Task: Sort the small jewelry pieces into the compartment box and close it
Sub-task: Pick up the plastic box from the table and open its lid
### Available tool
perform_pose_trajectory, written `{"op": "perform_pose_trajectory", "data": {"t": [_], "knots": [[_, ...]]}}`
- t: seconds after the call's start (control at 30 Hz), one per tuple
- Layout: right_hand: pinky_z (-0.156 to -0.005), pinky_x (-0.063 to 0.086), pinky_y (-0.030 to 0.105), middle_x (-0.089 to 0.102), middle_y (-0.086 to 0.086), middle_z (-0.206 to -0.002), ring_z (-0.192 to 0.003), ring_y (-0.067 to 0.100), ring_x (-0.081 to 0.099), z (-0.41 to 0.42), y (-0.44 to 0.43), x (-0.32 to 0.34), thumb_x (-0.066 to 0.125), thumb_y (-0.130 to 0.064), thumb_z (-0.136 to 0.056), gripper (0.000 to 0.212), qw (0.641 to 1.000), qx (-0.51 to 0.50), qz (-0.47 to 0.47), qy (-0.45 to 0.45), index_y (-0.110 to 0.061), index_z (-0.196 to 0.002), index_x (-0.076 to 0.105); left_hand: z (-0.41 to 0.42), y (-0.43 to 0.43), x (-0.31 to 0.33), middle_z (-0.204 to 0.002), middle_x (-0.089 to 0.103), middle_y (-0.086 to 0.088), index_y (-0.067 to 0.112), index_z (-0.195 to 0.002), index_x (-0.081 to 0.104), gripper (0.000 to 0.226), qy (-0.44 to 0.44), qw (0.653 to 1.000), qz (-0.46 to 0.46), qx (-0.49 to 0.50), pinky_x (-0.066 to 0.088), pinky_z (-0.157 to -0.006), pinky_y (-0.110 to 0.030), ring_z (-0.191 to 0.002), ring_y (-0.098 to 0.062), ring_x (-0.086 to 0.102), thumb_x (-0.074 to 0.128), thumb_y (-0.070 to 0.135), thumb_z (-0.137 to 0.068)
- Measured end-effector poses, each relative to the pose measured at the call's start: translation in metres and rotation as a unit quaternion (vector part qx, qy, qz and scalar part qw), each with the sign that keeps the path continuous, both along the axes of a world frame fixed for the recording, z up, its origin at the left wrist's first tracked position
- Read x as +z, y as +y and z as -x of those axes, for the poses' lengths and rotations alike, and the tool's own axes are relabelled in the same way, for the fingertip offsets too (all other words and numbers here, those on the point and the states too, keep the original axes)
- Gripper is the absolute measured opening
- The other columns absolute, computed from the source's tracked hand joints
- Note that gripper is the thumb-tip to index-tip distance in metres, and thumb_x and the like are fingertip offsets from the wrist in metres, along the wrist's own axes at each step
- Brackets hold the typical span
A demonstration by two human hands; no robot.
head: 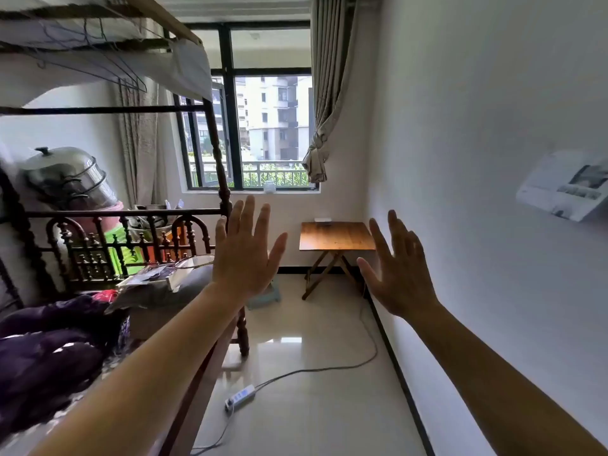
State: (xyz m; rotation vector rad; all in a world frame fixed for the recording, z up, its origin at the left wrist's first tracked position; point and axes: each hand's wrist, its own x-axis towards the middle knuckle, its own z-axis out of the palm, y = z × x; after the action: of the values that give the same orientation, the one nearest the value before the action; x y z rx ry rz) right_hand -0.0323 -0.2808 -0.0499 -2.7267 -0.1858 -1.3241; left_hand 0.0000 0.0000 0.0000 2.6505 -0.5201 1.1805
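Both my arms are stretched out in front of me at chest height. My left hand (245, 255) is open, fingers spread, back of the hand toward me, holding nothing. My right hand (399, 271) is open too, fingers apart and empty. Far ahead, under the window, stands a small wooden folding table (335, 236) with a small flat pale box-like object (324, 221) at its back edge; I cannot tell what it is. No jewelry pieces are visible.
A bunk bed (131, 222) piled with bedding, a steel pot and clutter fills the left side. A white power strip (240, 397) and its cable lie on the tiled floor. A white wall runs along the right. A small stool (266, 296) stands near the bed's post.
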Motion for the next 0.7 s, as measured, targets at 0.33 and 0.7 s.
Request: {"op": "perform_pose_trajectory", "data": {"t": [0.33,0.7], "knots": [[-0.121,0.015,0.052,-0.002,0.013,-0.166,-0.153,0.033,0.009,-0.145,-0.022,-0.014,0.041,-0.052,-0.098,0.075,1.000,-0.013,-0.011,0.019,-0.022,-0.159,0.012,-0.172,-0.029,-0.015,-0.160,0.025,-0.017,0.012,-0.150,0.032,0.071,0.026,0.999,0.020,-0.016,0.021,-0.115,-0.057,-0.148,-0.035,0.021,0.019,0.058,-0.098],[-0.117,0.024,0.057,0.000,0.014,-0.167,-0.151,0.037,0.015,-0.387,-0.085,-0.030,0.048,-0.050,-0.098,0.078,0.996,0.012,-0.051,0.071,-0.022,-0.160,0.010,-0.381,-0.079,-0.030,-0.159,0.028,-0.016,0.011,-0.150,0.033,0.072,0.059,0.998,0.001,0.032,0.023,-0.114,-0.057,-0.147,-0.034,0.024,0.021,0.058,-0.097]]}}
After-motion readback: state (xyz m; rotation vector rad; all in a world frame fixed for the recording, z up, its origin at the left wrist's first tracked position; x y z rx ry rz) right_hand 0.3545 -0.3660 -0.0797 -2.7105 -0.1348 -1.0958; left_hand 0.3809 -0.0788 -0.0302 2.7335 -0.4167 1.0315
